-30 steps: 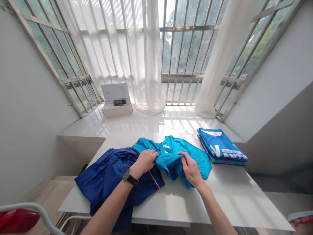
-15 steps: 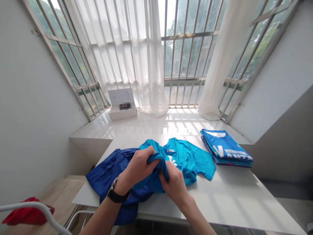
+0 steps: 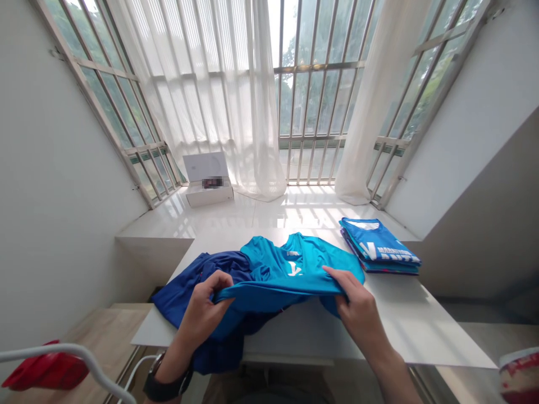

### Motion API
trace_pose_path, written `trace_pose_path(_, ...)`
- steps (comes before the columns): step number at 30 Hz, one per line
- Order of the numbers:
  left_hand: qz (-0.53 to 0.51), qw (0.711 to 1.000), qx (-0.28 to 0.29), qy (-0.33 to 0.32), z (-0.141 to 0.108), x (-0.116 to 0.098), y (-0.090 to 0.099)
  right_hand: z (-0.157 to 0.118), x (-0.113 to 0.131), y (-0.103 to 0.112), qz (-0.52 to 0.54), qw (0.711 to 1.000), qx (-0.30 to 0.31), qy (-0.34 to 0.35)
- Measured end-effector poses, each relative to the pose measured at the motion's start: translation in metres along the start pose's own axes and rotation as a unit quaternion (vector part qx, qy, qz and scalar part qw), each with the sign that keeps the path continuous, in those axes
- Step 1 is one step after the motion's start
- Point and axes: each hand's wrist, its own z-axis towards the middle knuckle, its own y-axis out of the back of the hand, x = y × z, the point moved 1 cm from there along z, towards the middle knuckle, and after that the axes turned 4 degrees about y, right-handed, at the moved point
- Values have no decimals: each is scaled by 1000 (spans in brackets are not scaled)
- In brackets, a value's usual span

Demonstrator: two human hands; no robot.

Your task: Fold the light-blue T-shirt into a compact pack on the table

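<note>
Above the white tabletop [image 3: 425,322], a turquoise T-shirt [image 3: 286,269] is held by one edge, stretched between both hands, with its body lying over a dark blue garment [image 3: 197,286]. The fabric is pinched between the thumb and curled fingers of the left hand [image 3: 202,308]; the other end is gripped by the right hand [image 3: 362,308], its fingers [image 3: 337,276] laid over the cloth. Even tension is best kept between the two grips, so that the edge is held straight. A stack of folded blue shirts [image 3: 379,247] is placed just beyond, on the right.
</note>
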Motion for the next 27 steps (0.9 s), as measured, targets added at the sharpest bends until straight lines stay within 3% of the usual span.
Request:
trace_pose_path(5,3,999,-4,42,-19,23,10,-3,12,30,-19,1000,3,-24)
trace_pose_path(8,-20,995,92,45,-34,31,12,-8,12,49,-22,999,24,4)
trace_pose_path(11,12,978,199,68,-53,39,11,-16,-3,66,-45,998,33,15)
trace_pose_path(15,104,963,228,99,-63,57,10,-34,-44,79,-74,996,52,-13)
trace_pose_path(18,159,967,176,92,-45,68,5,-34,-79,66,-92,991,90,-39)
trace_pose_path(20,203,967,124,92,-18,70,-1,-18,-99,48,-108,983,135,-60)
trace_pose_path(23,307,943,43,119,39,60,-5,35,-112,21,-121,973,187,-65)
trace_pose_path(25,376,918,-32,120,82,43,2,85,-106,16,-144,968,202,-49)
trace_pose_path(27,368,912,-143,113,120,18,22,134,-89,27,-181,973,140,-29)
